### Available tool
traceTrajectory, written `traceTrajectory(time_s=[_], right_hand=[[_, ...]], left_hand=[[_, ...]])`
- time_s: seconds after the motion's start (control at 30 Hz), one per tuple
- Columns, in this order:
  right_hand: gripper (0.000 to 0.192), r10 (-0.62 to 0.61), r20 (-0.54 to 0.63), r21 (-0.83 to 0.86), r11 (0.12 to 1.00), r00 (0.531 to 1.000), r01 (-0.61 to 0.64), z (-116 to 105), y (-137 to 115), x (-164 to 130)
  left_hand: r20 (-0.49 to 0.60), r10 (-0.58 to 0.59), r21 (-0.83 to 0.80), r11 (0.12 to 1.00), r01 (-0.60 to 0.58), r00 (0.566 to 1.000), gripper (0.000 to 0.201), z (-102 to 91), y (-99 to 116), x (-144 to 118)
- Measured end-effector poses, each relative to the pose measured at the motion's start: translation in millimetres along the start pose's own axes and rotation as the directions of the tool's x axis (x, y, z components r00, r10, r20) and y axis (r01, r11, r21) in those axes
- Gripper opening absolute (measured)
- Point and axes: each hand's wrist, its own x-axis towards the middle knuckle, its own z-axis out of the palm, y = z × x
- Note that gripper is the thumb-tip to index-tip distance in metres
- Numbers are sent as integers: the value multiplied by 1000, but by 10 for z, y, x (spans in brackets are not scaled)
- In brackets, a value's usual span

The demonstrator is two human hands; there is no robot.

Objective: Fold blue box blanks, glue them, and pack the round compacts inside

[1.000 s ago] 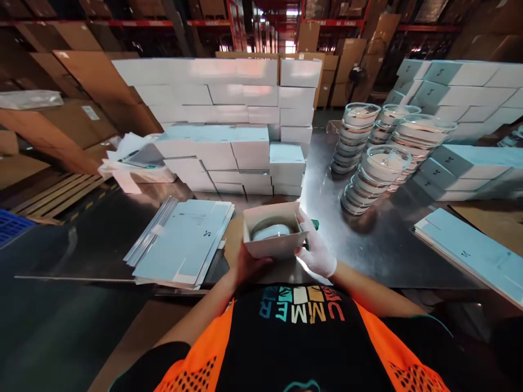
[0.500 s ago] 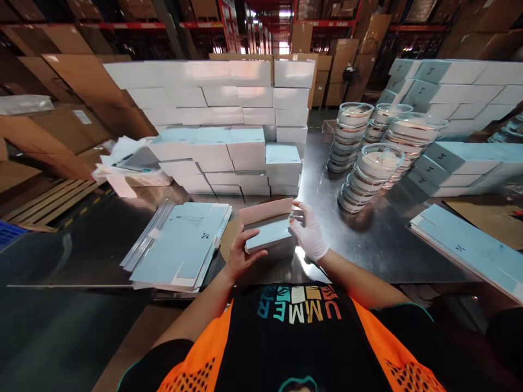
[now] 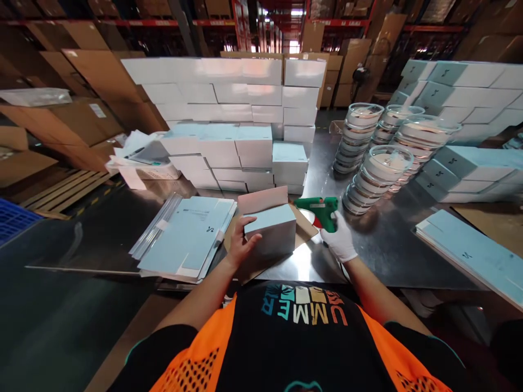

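Left hand (image 3: pixel 241 245): fingers curled on pale blue box (image 3: pixel 270 231), steadying it.
Right hand (image 3: pixel 339 239): gloved, fingers closed round green gun (image 3: pixel 321 209), 3 o'clock of box.
Advice: keep box pinned flat on table (image 3: pixel 379 245).

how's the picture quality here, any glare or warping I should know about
Head view: strong glare on the steel table just below the box; wide-lens bending curves the racks and the flat cartons at the edges; hands and the green gun stay sharp.
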Motion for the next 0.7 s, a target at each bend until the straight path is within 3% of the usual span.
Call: traceTrajectory(time_s=[0.1,0.23,0.33,0.47,0.57,0.7], right_hand=[[45,-30,-108,90,995,994,40,-151,-232,-40],[29,-142,81,165,978,987,127,-252,-593,-127],[9,-218,203,111,974,954,199,-212,-852,-224],[14,-317,256,75,948,913,308,-67,-1105,-285],[13,-264,241,90,964,934,249,-8,-1113,-230],[20,-15,117,158,987,993,-3,-16,-878,-85]], left_hand=[[-7,-2,-17,1000,2,1000,69,59,58,76],[-41,-55,-62,997,52,998,63,178,215,182],[-37,-61,-101,993,57,997,60,284,321,211],[-10,-16,-98,995,15,1000,52,390,405,184],[-13,5,-61,998,-6,1000,52,403,419,152],[-36,-16,-64,998,14,999,56,332,389,141]])
